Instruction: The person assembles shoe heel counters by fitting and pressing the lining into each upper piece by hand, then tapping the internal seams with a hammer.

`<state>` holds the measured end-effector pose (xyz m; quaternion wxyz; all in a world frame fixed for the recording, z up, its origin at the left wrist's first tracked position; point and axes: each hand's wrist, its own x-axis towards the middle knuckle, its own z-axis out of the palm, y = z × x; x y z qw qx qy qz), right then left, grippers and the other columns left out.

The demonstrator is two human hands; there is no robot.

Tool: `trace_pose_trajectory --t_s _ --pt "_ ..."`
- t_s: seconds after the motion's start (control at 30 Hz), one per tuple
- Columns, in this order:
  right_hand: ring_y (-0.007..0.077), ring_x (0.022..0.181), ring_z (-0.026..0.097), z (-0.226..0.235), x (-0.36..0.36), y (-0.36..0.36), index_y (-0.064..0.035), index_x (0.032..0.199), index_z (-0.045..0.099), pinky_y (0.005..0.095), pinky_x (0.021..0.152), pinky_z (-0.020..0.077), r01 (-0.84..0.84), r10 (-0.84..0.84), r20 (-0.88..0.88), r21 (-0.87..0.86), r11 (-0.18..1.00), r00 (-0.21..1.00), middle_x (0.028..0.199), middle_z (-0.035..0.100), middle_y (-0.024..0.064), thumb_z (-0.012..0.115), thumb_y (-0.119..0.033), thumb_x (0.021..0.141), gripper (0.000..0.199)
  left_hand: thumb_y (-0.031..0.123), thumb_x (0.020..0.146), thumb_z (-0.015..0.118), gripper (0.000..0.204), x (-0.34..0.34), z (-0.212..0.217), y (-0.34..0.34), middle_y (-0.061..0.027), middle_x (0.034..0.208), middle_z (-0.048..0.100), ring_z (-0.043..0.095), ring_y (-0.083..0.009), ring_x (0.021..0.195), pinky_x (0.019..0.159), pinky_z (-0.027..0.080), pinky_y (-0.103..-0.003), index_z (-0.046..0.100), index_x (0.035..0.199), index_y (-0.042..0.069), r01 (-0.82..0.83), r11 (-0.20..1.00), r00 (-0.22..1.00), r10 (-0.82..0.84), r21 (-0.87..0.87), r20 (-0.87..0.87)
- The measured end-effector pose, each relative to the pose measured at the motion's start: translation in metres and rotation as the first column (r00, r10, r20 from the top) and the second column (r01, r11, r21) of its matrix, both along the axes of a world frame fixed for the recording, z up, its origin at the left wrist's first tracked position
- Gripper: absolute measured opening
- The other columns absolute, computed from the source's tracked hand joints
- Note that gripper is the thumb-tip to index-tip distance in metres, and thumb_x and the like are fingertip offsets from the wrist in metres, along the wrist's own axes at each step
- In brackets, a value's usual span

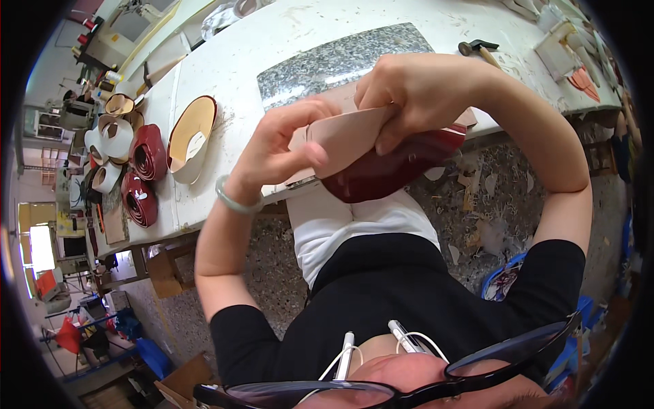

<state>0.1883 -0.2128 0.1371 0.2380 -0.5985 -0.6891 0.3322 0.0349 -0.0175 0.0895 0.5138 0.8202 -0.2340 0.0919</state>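
Above my lap, at the table's near edge, I hold a glossy dark red leather piece (392, 167) with a pale beige lining (351, 140). It looks like a shoe upper. My right hand (426, 92) pinches the lining's upper edge between thumb and bent fingers. At the left end my left hand (289, 140) is curled around the edge, thumb in front and fingers behind; those fingertips are partly hidden. Behind both hands lies a speckled grey stone slab (340, 58), partly covered by my right hand.
On the white table (238, 65), left, stand a beige-lined loop (192, 140), rolled dark red leather pieces (148, 153) and pale rolls (112, 136). A hammer (480, 51) lies back right, near a tool holder (558, 48). Scraps litter the floor (490, 184) by a blue basket (504, 276).
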Motion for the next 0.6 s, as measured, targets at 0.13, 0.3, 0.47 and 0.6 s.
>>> trace_pose_trajectory --t_s 0.13,0.3,0.47,0.6 --pt "0.0221 0.089 0.056 -0.033 0.012 -0.007 -0.0046 0.069 0.067 0.0386 0.088 0.0393 0.035 -0.229 0.410 0.429 0.903 0.883 0.080 0.058 0.0048 0.071 -0.006 0.070 0.005 0.024 0.072 0.080 0.033 0.032 0.008 -0.002 -0.0036 0.068 0.052 0.050 -0.0214 0.058 0.057 0.042 -0.030 0.053 0.076 0.007 -0.192 0.789 0.931 -0.041 0.584 0.362" --pt "0.0185 0.099 0.054 -0.132 0.015 -0.010 -0.0110 0.070 0.067 0.0355 0.093 0.0367 -0.004 -0.464 0.686 0.563 0.827 0.561 0.083 0.059 0.0018 0.066 -0.009 0.071 0.002 0.014 0.078 0.064 0.015 0.050 -0.055 -0.007 -0.0018 0.068 0.054 0.057 -0.0164 0.059 0.055 0.043 -0.028 0.054 0.068 0.011 -0.392 0.329 0.867 -0.179 0.859 0.465" --pt "0.0211 0.091 0.059 -0.149 0.013 -0.020 -0.0110 0.084 0.065 0.0360 0.088 0.0404 0.210 -0.454 0.504 0.467 0.859 0.735 0.083 0.061 0.0048 0.068 -0.017 0.073 0.013 0.008 0.073 0.057 0.005 0.036 -0.068 -0.016 -0.0080 0.073 0.060 0.062 -0.0282 0.074 0.066 0.050 -0.039 0.063 0.072 0.008 -0.233 0.599 0.972 0.125 0.766 0.198" --pt "0.0297 0.087 0.064 -0.144 0.029 -0.005 -0.0089 0.092 0.064 0.0404 0.083 0.0458 0.405 -0.492 0.392 0.287 0.868 0.777 0.082 0.066 0.0118 0.069 -0.031 0.078 0.027 0.014 0.072 0.061 0.013 0.058 -0.056 -0.013 -0.0155 0.071 0.066 0.065 -0.0342 0.072 0.068 0.051 -0.043 0.068 0.079 0.007 -0.113 0.644 0.900 0.390 0.756 -0.197"
